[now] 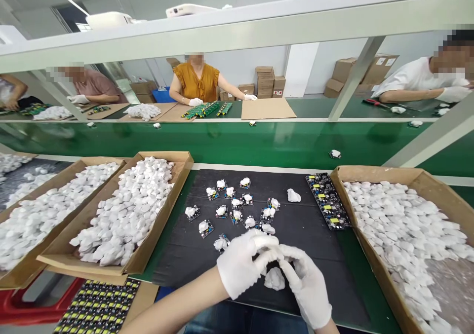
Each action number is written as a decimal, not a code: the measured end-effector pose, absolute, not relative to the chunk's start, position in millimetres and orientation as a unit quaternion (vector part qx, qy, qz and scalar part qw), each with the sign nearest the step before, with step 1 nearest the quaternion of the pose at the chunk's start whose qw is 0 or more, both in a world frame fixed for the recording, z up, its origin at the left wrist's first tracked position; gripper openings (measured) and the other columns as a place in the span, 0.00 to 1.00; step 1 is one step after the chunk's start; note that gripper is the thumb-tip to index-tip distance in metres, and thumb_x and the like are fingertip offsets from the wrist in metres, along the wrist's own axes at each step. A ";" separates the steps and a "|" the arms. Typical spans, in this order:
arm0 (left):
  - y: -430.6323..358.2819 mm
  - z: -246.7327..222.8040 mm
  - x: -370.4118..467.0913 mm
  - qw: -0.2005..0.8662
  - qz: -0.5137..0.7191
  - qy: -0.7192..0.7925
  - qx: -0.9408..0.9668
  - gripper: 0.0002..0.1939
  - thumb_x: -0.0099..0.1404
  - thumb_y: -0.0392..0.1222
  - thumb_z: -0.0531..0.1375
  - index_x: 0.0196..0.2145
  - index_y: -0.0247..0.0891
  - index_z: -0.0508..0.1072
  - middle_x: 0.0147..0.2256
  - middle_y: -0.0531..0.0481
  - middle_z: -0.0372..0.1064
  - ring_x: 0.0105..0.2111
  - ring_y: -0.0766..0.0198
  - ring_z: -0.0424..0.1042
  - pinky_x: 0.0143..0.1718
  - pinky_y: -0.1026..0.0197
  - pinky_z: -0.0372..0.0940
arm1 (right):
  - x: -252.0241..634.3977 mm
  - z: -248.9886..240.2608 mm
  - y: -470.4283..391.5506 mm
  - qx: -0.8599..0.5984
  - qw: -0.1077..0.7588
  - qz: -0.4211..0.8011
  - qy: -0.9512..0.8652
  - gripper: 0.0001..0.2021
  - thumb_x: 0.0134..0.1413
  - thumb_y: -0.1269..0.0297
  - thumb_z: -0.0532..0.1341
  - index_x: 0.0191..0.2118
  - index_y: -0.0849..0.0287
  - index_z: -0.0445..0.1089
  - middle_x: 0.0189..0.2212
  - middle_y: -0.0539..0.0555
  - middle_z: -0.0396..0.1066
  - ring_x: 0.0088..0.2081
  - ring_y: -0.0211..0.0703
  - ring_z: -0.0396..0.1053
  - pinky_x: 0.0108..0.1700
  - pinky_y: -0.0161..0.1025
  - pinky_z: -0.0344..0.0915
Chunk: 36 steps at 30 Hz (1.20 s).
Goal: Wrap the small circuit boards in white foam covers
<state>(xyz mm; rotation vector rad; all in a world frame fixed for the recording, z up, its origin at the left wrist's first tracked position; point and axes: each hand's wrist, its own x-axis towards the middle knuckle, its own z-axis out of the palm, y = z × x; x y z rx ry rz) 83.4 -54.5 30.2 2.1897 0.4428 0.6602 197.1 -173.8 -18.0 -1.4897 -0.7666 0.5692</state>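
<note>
Our left hand [246, 261] and right hand [308, 285] are meeting at the fingertips; we cannot tell what they are pinching. A lump [274, 279] is lying near them on the mat [185, 260].

Our left forearm [181, 302], bare, slants up from the bottom edge. Our white-gloved left hand [242, 262] and right hand [309, 287] meet right of lower centre, fingers [265, 243] curled inward; our right wrist [326, 327] enters at the bottom.
</note>
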 end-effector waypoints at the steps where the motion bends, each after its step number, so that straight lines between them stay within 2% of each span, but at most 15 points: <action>1: -51.1 32.5 85.2 0.391 0.258 0.172 0.866 0.08 0.62 0.34 0.59 0.39 0.39 0.73 0.38 0.48 0.74 0.36 0.64 0.74 0.40 0.63 0.70 | 197.5 -16.7 -172.2 -0.650 0.638 0.260 -0.321 0.11 0.49 0.57 0.64 0.36 0.57 0.73 0.27 0.55 0.74 0.31 0.47 0.73 0.34 0.42 0.73; 4: -44.0 37.6 90.7 0.382 0.236 0.147 0.882 0.09 0.60 0.31 0.57 0.37 0.40 0.74 0.38 0.49 0.75 0.38 0.64 0.74 0.41 0.62 0.69 | 201.1 -13.9 -170.3 -0.633 0.658 0.292 -0.284 0.10 0.47 0.57 0.65 0.35 0.57 0.74 0.32 0.57 0.76 0.37 0.49 0.74 0.40 0.44 0.73; 7: -33.4 40.6 95.5 0.370 0.217 0.129 0.894 0.10 0.61 0.31 0.56 0.36 0.41 0.75 0.36 0.50 0.75 0.37 0.65 0.74 0.41 0.63 0.69 | 205.9 -13.7 -171.3 -0.610 0.676 0.315 -0.267 0.10 0.47 0.58 0.66 0.35 0.56 0.75 0.36 0.57 0.77 0.39 0.49 0.74 0.44 0.44 0.72; 10: -8.4 42.0 100.7 0.298 0.263 0.182 0.899 0.11 0.62 0.32 0.56 0.40 0.41 0.75 0.35 0.50 0.74 0.36 0.65 0.74 0.41 0.62 0.69 | 208.0 -14.0 -171.4 -0.601 0.684 0.324 -0.255 0.10 0.47 0.57 0.66 0.35 0.55 0.75 0.36 0.56 0.77 0.40 0.49 0.74 0.45 0.44 0.71; 12: 13.4 41.2 106.1 0.233 0.274 0.245 0.900 0.11 0.61 0.31 0.57 0.39 0.40 0.75 0.38 0.49 0.74 0.38 0.63 0.74 0.42 0.61 0.69 | 207.7 -13.4 -170.8 -0.598 0.686 0.327 -0.254 0.10 0.46 0.57 0.66 0.34 0.55 0.75 0.36 0.56 0.77 0.40 0.49 0.74 0.45 0.44 0.71; 15: 39.9 36.9 116.4 0.176 0.203 0.310 0.912 0.08 0.60 0.32 0.59 0.36 0.40 0.76 0.36 0.50 0.74 0.36 0.62 0.74 0.40 0.62 0.69 | 206.5 -11.8 -169.8 -0.598 0.685 0.326 -0.260 0.10 0.46 0.57 0.66 0.34 0.56 0.75 0.36 0.57 0.77 0.40 0.49 0.74 0.45 0.44 0.71; 19: 51.3 30.2 128.9 0.115 0.087 0.310 0.940 0.09 0.62 0.33 0.57 0.36 0.41 0.76 0.38 0.49 0.73 0.40 0.61 0.74 0.44 0.60 0.67 | 205.7 -10.4 -169.3 -0.604 0.681 0.325 -0.258 0.10 0.47 0.57 0.66 0.34 0.57 0.76 0.36 0.57 0.77 0.40 0.49 0.74 0.44 0.44 0.71; 23: 51.7 27.1 135.2 0.103 0.054 0.308 0.944 0.09 0.63 0.33 0.56 0.35 0.40 0.76 0.37 0.49 0.73 0.40 0.61 0.73 0.46 0.61 0.66 | 206.0 -10.8 -168.6 -0.604 0.682 0.331 -0.248 0.10 0.47 0.57 0.66 0.34 0.57 0.76 0.36 0.57 0.77 0.38 0.48 0.73 0.43 0.42 0.70; 32: 52.5 20.9 134.7 0.108 0.053 0.313 0.942 0.14 0.63 0.30 0.54 0.45 0.38 0.73 0.45 0.45 0.68 0.43 0.63 0.72 0.47 0.62 0.66 | 205.4 -6.9 -167.0 -0.598 0.683 0.344 -0.239 0.11 0.44 0.56 0.67 0.34 0.56 0.76 0.36 0.56 0.77 0.39 0.48 0.73 0.45 0.43 0.69; 36: 53.5 23.7 131.1 0.122 0.066 0.277 0.951 0.15 0.61 0.29 0.56 0.45 0.37 0.73 0.47 0.44 0.67 0.44 0.61 0.72 0.49 0.60 0.66 | 205.6 -8.6 -167.5 -0.595 0.685 0.346 -0.238 0.12 0.43 0.56 0.68 0.34 0.56 0.76 0.36 0.56 0.77 0.40 0.48 0.73 0.45 0.43 0.70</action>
